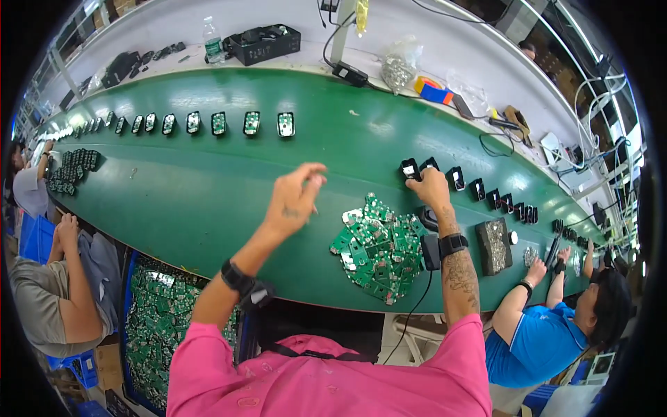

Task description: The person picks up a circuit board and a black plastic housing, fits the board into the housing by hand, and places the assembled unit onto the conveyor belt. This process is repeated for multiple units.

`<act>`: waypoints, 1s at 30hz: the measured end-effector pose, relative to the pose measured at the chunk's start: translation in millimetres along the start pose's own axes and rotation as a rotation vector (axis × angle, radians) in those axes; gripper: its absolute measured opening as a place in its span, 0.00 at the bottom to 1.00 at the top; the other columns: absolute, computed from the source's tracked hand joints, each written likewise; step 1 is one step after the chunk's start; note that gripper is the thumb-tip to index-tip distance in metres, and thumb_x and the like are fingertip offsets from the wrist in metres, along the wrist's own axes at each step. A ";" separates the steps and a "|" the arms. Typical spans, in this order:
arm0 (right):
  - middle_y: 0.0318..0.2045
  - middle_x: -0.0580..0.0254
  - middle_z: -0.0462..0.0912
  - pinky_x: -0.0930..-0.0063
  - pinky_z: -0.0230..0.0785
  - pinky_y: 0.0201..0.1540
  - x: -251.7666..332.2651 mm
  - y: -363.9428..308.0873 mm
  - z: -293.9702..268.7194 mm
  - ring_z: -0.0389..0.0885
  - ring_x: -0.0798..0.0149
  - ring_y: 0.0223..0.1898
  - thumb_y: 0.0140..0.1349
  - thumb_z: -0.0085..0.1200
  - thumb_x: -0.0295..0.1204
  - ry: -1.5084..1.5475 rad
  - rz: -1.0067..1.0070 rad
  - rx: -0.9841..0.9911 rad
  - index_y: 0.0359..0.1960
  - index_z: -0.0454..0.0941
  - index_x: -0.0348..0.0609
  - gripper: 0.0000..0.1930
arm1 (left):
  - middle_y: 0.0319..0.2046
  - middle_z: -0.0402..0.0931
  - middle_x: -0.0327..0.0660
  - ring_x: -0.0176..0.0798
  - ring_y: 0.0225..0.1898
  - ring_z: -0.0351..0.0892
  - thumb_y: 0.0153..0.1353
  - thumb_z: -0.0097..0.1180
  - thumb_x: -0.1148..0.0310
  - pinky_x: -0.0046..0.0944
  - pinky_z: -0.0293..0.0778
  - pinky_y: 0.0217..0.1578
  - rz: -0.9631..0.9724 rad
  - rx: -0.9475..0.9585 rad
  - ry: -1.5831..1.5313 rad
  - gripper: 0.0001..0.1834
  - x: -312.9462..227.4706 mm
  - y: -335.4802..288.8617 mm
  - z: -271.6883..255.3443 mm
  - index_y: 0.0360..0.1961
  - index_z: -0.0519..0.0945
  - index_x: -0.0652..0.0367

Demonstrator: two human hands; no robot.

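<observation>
My right hand has its fingers closed on a small black plastic housing at the near end of a row on the right. Another black housing stands right behind those fingers, partly hidden by them. My left hand hovers over the green table with its fingers loosely apart, and nothing shows in it. Between and nearer than my hands lies a heaped pile of green circuit boards. Beyond my left hand, the closest housing in the left row has a board inside.
Black housings line the right side. A dark block and a black device with a cable flank my right forearm. A crate of boards sits below the table's edge. Co-workers sit at left and right.
</observation>
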State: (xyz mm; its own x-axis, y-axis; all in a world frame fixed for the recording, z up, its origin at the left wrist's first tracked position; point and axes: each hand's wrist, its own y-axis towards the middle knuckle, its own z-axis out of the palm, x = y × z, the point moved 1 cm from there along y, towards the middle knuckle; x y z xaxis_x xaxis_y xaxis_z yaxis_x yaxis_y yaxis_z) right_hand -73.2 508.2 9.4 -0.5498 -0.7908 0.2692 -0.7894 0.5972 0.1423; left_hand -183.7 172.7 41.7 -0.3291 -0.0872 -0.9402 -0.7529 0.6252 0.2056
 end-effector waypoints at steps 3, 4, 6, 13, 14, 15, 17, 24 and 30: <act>0.22 0.53 0.83 0.68 0.72 0.25 27.0 -27.1 -13.8 0.82 0.63 0.21 0.53 0.67 0.38 0.349 0.000 0.188 0.31 0.81 0.28 0.19 | 0.50 0.80 0.49 0.30 0.22 0.79 0.73 0.45 0.60 0.31 0.76 0.24 -0.125 0.048 -0.218 0.23 -9.5 -47.6 33.8 0.61 0.70 0.64; 0.22 0.58 0.84 0.72 0.72 0.24 36.8 -49.7 -18.9 0.81 0.68 0.20 0.55 0.67 0.35 0.595 0.023 0.271 0.34 0.81 0.27 0.18 | 0.53 0.78 0.51 0.31 0.23 0.79 0.75 0.44 0.56 0.30 0.76 0.24 -0.185 0.053 -0.370 0.26 -10.2 -60.1 45.9 0.65 0.66 0.62; 0.21 0.58 0.84 0.75 0.72 0.26 78.4 -110.6 -35.3 0.81 0.72 0.23 0.55 0.66 0.36 0.727 -0.006 0.328 0.41 0.81 0.24 0.23 | 0.54 0.77 0.51 0.32 0.24 0.80 0.75 0.42 0.52 0.30 0.77 0.25 -0.223 0.061 -0.531 0.29 -6.0 -85.7 62.7 0.68 0.62 0.60; 0.22 0.60 0.83 0.78 0.69 0.26 100.4 -219.9 -59.9 0.77 0.76 0.23 0.58 0.66 0.28 0.689 -0.081 0.272 0.43 0.80 0.29 0.15 | 0.44 0.77 0.45 0.34 0.23 0.79 0.74 0.40 0.45 0.29 0.74 0.21 -0.268 0.043 -0.765 0.31 18.7 -130.7 67.6 0.69 0.56 0.54; 0.21 0.62 0.82 0.78 0.68 0.25 87.9 -227.2 -66.2 0.75 0.75 0.21 0.58 0.66 0.27 0.624 0.036 0.070 0.43 0.80 0.29 0.15 | 0.43 0.77 0.45 0.35 0.22 0.78 0.74 0.40 0.45 0.30 0.74 0.19 -0.329 0.048 -0.838 0.31 19.6 -138.9 59.1 0.68 0.56 0.53; 0.21 0.62 0.82 0.78 0.68 0.25 71.0 -234.9 -65.3 0.75 0.75 0.21 0.58 0.66 0.27 0.622 0.042 0.076 0.43 0.80 0.29 0.15 | 0.43 0.77 0.47 0.35 0.21 0.78 0.73 0.41 0.44 0.30 0.72 0.17 -0.402 0.010 -0.876 0.30 20.4 -145.0 50.7 0.66 0.57 0.52; 0.20 0.65 0.78 0.77 0.66 0.25 29.3 -248.4 -50.7 0.71 0.73 0.20 0.56 0.69 0.29 0.487 0.322 -0.101 0.42 0.80 0.30 0.17 | 0.45 0.77 0.50 0.37 0.22 0.79 0.74 0.41 0.46 0.30 0.73 0.17 -0.433 0.037 -0.924 0.27 22.9 -154.7 38.6 0.63 0.61 0.53; 0.23 0.63 0.75 0.73 0.68 0.28 23.7 -277.6 0.9 0.71 0.69 0.23 0.52 0.72 0.33 0.286 0.225 -0.152 0.37 0.78 0.32 0.19 | 0.48 0.77 0.51 0.38 0.25 0.80 0.75 0.38 0.46 0.32 0.73 0.20 -0.488 0.142 -0.934 0.26 15.1 -171.4 32.4 0.63 0.63 0.53; 0.25 0.67 0.78 0.79 0.67 0.26 23.9 -283.4 -7.7 0.73 0.76 0.23 0.62 0.63 0.26 0.580 0.362 -0.146 0.33 0.76 0.34 0.09 | 0.50 0.77 0.51 0.40 0.27 0.81 0.76 0.39 0.52 0.32 0.73 0.24 -0.532 0.137 -1.019 0.23 6.8 -172.0 33.1 0.64 0.62 0.53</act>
State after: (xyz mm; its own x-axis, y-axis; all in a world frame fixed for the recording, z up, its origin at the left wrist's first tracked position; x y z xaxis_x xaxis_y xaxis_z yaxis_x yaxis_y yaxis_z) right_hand 139.4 321.1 -17.1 -0.5041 -0.3636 0.7833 -0.5170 0.8536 0.0636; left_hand -37.6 90.2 -9.1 0.6697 0.2624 -0.6947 -0.5697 0.7816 -0.2540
